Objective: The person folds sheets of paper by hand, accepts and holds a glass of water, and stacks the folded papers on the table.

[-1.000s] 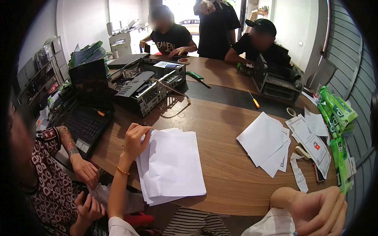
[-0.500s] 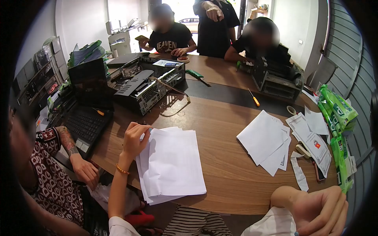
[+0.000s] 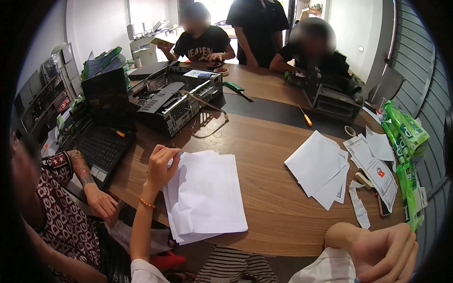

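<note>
My left hand (image 3: 163, 166), with a beaded bracelet at the wrist, rests at the upper left corner of a stack of white paper sheets (image 3: 212, 195). Its fingers are curled and pressed together, and whatever may be between them is hidden. The sheets overlap unevenly along their left side and reach the table's near edge. At the lower right, my right hand (image 3: 387, 254) is closed, fingers bent, beside the table edge, with nothing visible in it. Nearest to that hand lies a torn white paper strip (image 3: 358, 205).
An opened computer case (image 3: 177, 101) stands beyond the stack, next to a black laptop (image 3: 101, 141). Folded papers (image 3: 316, 162), a screwdriver (image 3: 306, 115), a tape roll (image 3: 349, 130) and green packs (image 3: 403, 132) lie right. One person (image 3: 75, 217) sits at my left; three others are across the table.
The standing person across the table has lowered a raised hand. The seated person at the far left has raised a phone slightly and shifted it left. My hands look unmoved.
</note>
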`<state>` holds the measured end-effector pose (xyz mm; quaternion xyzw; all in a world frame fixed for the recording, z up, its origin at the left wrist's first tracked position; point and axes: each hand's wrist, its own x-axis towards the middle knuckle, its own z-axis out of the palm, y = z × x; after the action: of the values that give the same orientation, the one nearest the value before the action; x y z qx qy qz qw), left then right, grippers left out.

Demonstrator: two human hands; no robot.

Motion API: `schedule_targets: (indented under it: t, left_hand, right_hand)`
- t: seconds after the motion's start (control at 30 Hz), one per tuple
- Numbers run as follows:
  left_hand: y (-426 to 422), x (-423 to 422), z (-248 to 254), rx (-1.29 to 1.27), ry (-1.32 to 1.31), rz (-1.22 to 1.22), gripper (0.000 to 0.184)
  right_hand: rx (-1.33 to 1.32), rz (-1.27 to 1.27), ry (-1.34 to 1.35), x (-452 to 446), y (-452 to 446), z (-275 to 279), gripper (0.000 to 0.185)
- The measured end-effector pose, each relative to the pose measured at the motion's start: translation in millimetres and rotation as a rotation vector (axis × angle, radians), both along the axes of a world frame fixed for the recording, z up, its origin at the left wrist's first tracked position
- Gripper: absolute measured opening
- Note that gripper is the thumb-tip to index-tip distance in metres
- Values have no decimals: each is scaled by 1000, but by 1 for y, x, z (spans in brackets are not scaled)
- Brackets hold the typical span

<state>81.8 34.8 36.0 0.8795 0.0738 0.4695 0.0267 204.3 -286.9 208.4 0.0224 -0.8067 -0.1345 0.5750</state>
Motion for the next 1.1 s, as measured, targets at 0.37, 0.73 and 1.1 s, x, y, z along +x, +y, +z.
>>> schedule_targets:
  t: [0.37, 0.73, 1.1]
  left_hand:
    - [-50, -60, 49, -50, -165, 293, 33]
    - [-185, -244, 15, 246, -167, 890, 17]
    - [-252, -356, -155, -443, 666, 684, 27]
  right_hand:
    - [-377, -434, -302, 21, -12, 6, 25]
    - [-888, -627, -747, -51, 74, -51, 53]
    - [-740, -42, -1014, -72, 41, -176, 22]
